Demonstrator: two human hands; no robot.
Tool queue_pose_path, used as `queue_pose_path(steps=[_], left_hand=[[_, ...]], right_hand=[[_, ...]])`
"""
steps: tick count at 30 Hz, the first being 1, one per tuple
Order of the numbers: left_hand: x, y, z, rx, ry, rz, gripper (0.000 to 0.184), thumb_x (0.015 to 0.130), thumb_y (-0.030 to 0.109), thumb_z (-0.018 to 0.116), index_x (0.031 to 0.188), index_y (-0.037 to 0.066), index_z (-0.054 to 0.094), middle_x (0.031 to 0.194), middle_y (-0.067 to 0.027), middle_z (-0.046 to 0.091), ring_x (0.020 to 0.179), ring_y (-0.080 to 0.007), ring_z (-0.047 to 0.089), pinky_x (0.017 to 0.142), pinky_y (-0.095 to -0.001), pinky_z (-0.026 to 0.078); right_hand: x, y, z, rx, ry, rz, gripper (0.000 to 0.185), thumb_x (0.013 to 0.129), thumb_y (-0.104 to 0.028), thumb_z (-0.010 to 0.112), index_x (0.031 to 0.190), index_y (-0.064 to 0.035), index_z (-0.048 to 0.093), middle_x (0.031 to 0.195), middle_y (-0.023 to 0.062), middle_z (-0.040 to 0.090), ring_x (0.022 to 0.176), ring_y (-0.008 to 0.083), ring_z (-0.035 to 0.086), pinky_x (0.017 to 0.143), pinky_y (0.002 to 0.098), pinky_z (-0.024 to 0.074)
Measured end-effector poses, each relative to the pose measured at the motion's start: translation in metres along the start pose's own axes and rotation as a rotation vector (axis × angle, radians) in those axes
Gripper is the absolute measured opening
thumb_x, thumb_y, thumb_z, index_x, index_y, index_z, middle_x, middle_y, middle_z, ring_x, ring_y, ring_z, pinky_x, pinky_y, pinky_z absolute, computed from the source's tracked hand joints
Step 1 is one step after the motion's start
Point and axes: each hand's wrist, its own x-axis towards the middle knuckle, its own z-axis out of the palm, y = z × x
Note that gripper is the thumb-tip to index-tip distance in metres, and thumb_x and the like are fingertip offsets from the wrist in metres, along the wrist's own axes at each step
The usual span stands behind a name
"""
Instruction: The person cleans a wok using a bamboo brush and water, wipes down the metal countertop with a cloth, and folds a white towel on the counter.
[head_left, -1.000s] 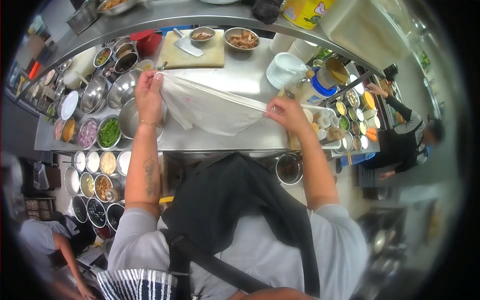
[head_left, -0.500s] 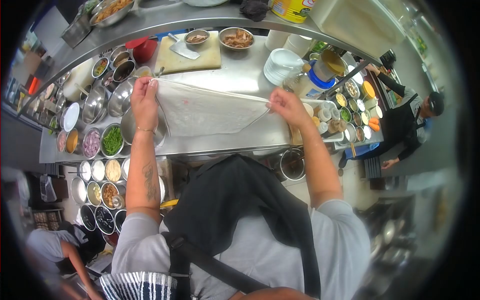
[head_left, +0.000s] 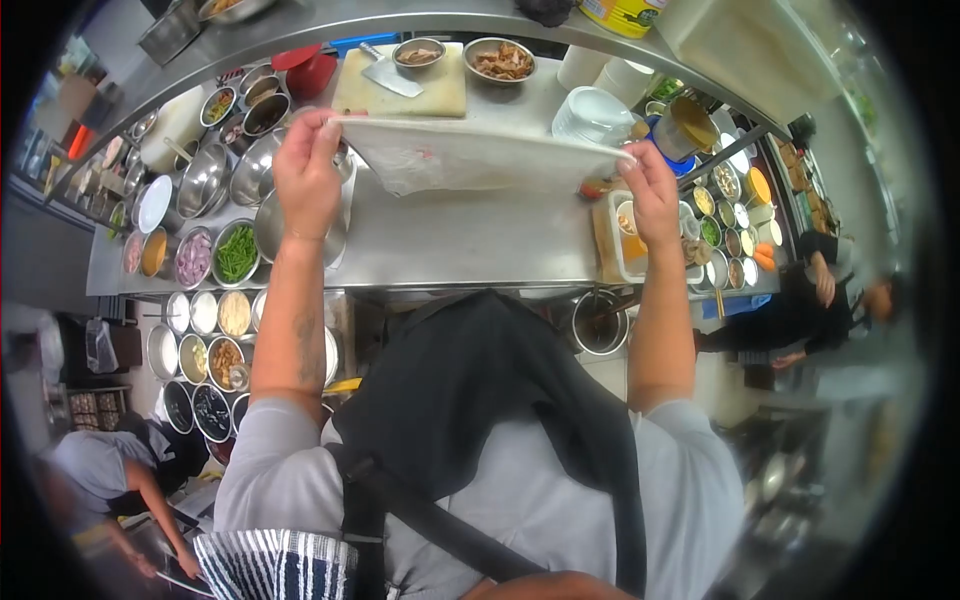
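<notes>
A thin whitish sheet point(head_left: 470, 160) hangs stretched above the steel counter point(head_left: 450, 235); whether it is cloth or a plastic bag I cannot tell. It has a small red mark and a crumpled, see-through lower left part. My left hand point(head_left: 308, 178) pinches its upper left corner, fingers closed. At the upper right corner, my right hand point(head_left: 650, 195) is closed on the edge. The top edge runs taut between both hands, sloping slightly down to the right. Beyond it lie a cutting board point(head_left: 440, 95) with a cleaver point(head_left: 392, 76) and a bowl of meat pieces point(head_left: 502, 62).
Left of the sheet stand metal bowls point(head_left: 205, 178) and a container of cut green vegetables point(head_left: 237, 252). Stacked white plates point(head_left: 592, 115) and sauce tubs point(head_left: 632, 240) are at the right. An overhead shelf point(head_left: 430, 22) crosses the far side. Co-workers point(head_left: 125, 470) point(head_left: 810, 300) are at both sides.
Both hands have moved up and farther apart, my right hand shifting most to the right. The sheet is stretched wider and raised, its lower part drawn up. The person at right has shifted posture.
</notes>
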Motion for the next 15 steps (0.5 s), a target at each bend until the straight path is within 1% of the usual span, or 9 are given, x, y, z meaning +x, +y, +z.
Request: queue_pose_path(steps=[1, 3, 4, 6, 7, 10, 12, 14, 15], left_hand=[[-0.005, 0.004, 0.0, -0.002, 0.0, 0.011, 0.013, 0.104, 0.007, 0.057, 0.112, -0.001, 0.066, 0.105, -0.0068, 0.077, 0.079, -0.0056, 0.058, 0.073, -0.0235, 0.048], [-0.025, 0.012, -0.001, -0.005, -0.024, -0.031, 0.015, 0.105, 0.008, 0.057, 0.114, -0.001, 0.065, 0.108, -0.0104, 0.077, 0.09, -0.0086, 0.065, 0.082, -0.0246, 0.052], [-0.031, 0.01, -0.006, -0.006, -0.024, -0.028, 0.015, 0.105, 0.008, 0.057, 0.114, -0.001, 0.065, 0.108, -0.0104, 0.077, 0.09, -0.0086, 0.065, 0.082, -0.0246, 0.052], [-0.04, -0.002, -0.016, -0.06, -0.074, -0.121, 0.016, 0.107, 0.009, 0.055, 0.114, 0.0, 0.065, 0.111, -0.0136, 0.076, 0.101, -0.0137, 0.069, 0.09, -0.0273, 0.054], [-0.043, -0.006, -0.014, -0.1, -0.073, -0.147, 0.016, 0.107, 0.01, 0.055, 0.114, 0.0, 0.065, 0.113, -0.0142, 0.076, 0.101, -0.0146, 0.069, 0.092, -0.0287, 0.054], [-0.039, -0.035, -0.003, -0.179, -0.061, -0.232, 0.015, 0.107, 0.011, 0.056, 0.117, 0.001, 0.062, 0.117, -0.0157, 0.074, 0.099, -0.0155, 0.069, 0.09, -0.0301, 0.055], [-0.029, -0.073, 0.004, -0.214, -0.084, -0.256, 0.014, 0.108, 0.01, 0.054, 0.118, 0.003, 0.061, 0.118, -0.015, 0.073, 0.101, -0.0183, 0.07, 0.09, -0.0319, 0.056], [-0.016, -0.105, 0.012, -0.142, -0.001, -0.349, 0.011, 0.105, 0.012, 0.058, 0.114, 0.006, 0.063, 0.096, -0.0027, 0.07, 0.083, -0.0096, 0.062, 0.076, -0.0265, 0.051], [-0.007, -0.11, 0.015, -0.14, -0.001, -0.36, 0.011, 0.105, 0.012, 0.058, 0.114, 0.006, 0.063, 0.096, -0.0027, 0.07, 0.083, -0.0096, 0.062, 0.076, -0.0265, 0.051]], right_hand=[[-0.007, -0.015, 0.0, 0.007, -0.038, 0.059, 0.016, 0.103, -0.014, 0.062, 0.111, -0.0005, 0.066, 0.096, -0.0016, 0.063, 0.089, 0.0064, 0.057, 0.083, 0.0225, 0.0457], [-0.02, -0.015, -0.013, -0.07, -0.056, 0.074, 0.016, 0.103, -0.013, 0.062, 0.112, -0.0006, 0.066, 0.097, -0.0016, 0.064, 0.091, 0.0063, 0.057, 0.086, 0.0227, 0.0452], [-0.027, -0.016, -0.018, -0.147, -0.076, 0.103, 0.016, 0.104, -0.013, 0.061, 0.112, -0.0008, 0.066, 0.098, -0.0015, 0.064, 0.093, 0.0061, 0.057, 0.089, 0.0229, 0.0447], [-0.03, -0.025, -0.009, -0.08, -0.06, 0.101, 0.016, 0.103, -0.012, 0.061, 0.113, -0.0002, 0.066, 0.096, -0.0026, 0.063, 0.092, 0.0058, 0.055, 0.088, 0.0236, 0.0443], [-0.033, -0.019, -0.009, -0.107, -0.1, 0.115, 0.017, 0.104, -0.013, 0.06, 0.113, -0.0003, 0.066, 0.096, -0.0031, 0.063, 0.092, 0.0056, 0.054, 0.086, 0.0237, 0.0439], [-0.034, 0.022, -0.004, -0.123, -0.132, 0.154, 0.017, 0.104, -0.015, 0.059, 0.114, -0.0031, 0.067, 0.095, -0.0052, 0.06, 0.088, 0.0049, 0.051, 0.081, 0.0231, 0.0419], [-0.024, 0.056, 0.009, 0.097, 0.025, 0.284, 0.016, 0.105, -0.017, 0.059, 0.112, -0.006, 0.067, 0.093, -0.0063, 0.059, 0.086, 0.005, 0.05, 0.08, 0.0231, 0.0415], [-0.009, 0.075, 0.022, 0.121, 0.087, 0.33, 0.015, 0.105, -0.018, 0.06, 0.111, -0.0074, 0.067, 0.091, -0.0068, 0.058, 0.084, 0.005, 0.05, 0.079, 0.0229, 0.0415], [-0.002, 0.082, 0.028, 0.144, 0.15, 0.376, 0.013, 0.105, -0.019, 0.06, 0.11, -0.0087, 0.067, 0.09, -0.0073, 0.057, 0.083, 0.005, 0.049, 0.077, 0.0228, 0.0415]])
